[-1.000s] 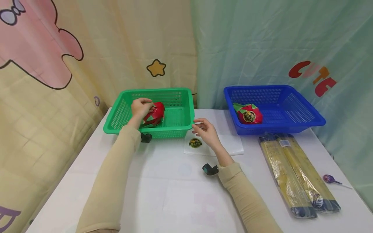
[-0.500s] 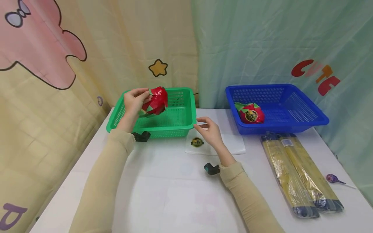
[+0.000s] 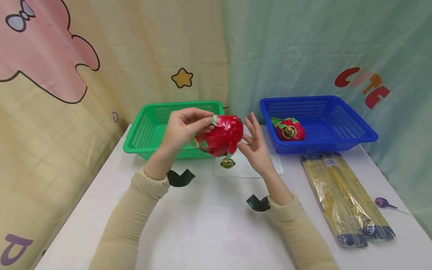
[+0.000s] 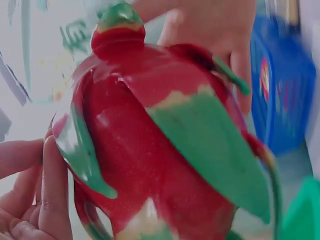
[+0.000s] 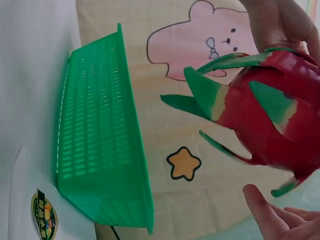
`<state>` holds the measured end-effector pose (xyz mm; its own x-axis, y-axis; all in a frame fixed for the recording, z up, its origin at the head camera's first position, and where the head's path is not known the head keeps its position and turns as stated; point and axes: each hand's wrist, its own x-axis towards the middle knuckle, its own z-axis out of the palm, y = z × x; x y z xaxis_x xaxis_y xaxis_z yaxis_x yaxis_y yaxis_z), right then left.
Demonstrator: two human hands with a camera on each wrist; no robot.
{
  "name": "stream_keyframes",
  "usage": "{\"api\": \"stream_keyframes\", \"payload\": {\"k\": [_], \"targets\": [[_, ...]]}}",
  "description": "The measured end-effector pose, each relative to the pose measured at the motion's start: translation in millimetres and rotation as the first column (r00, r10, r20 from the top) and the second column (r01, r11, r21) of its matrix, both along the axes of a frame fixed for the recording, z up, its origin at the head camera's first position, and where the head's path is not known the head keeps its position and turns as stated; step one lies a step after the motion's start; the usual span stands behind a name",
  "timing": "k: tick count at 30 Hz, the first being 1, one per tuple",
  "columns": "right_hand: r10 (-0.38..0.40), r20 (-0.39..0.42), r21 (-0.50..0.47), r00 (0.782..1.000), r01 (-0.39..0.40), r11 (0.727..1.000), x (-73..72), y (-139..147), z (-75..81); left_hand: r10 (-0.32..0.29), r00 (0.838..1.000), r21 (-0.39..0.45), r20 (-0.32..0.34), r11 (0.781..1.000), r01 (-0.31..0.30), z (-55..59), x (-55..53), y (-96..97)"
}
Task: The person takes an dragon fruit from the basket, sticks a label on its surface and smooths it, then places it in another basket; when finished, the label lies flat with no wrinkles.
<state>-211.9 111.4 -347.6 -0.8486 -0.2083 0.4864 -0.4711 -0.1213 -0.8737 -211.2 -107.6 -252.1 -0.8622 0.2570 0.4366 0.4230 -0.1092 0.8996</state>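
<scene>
A red dragon fruit with green-tipped scales is held up over the table. My left hand pinches it from the left by its green scales. In the left wrist view the dragon fruit fills the middle. My right hand is close to its right side with fingers spread; in the right wrist view the right hand's fingertips lie below the dragon fruit, and whether they touch it is hard to tell. A second dragon fruit, bagged with a round dark label, lies in the blue basket.
Behind my left hand stands a green basket. A flat white plastic bag with a round logo lies below the fruit. To the right are two long clear packs of yellowish contents and a lollipop. Curtains hang behind the table.
My left hand has lifted the dragon fruit out of the green basket and carried it right, toward the middle. My right hand has left the basket's corner and come beside the fruit, fingers spreading.
</scene>
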Motion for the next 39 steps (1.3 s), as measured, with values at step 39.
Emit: {"api": "stream_keyframes", "payload": {"k": [39], "targets": [[0.330,0.313,0.200,0.891,-0.402,0.894,35.2,62,-75.1,-0.232,0.968,-0.474,0.091,0.845,0.247,-160.8,27.1,14.0]]}}
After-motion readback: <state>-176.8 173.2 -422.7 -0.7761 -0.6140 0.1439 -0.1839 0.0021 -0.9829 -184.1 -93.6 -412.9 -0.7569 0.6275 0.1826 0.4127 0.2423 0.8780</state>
